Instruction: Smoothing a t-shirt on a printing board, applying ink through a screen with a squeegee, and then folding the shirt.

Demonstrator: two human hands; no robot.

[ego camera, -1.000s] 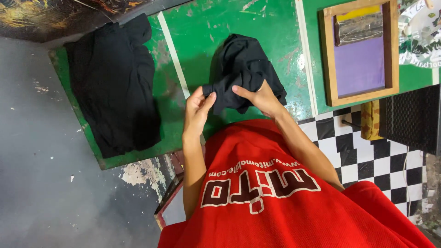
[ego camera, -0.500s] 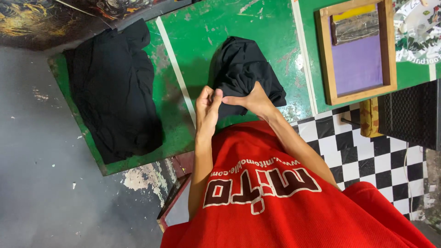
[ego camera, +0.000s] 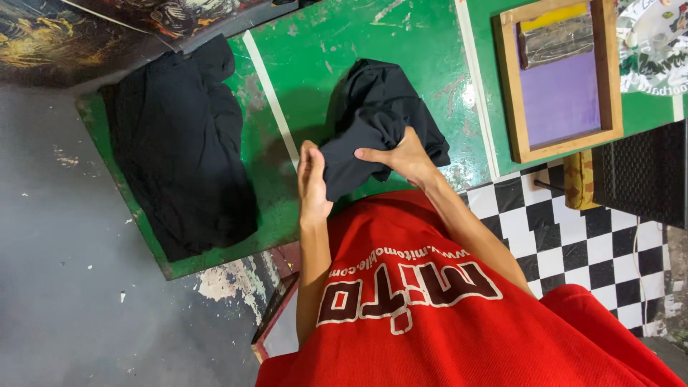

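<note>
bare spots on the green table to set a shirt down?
Free: green strip between the black garment pile and white tape line; patch above the bunched black garment. Crowded: where left hand and right hand grip it; wooden screen frame.

Bare green table (ego camera: 401, 43) beyond garment (ego camera: 380, 122)

Green painted desk (ego camera: 401, 43), worn, white stripes across it; grey concrete floor (ego camera: 64, 287) at left; black-and-white checkered floor (ego camera: 573, 244) at right; even light.
</note>
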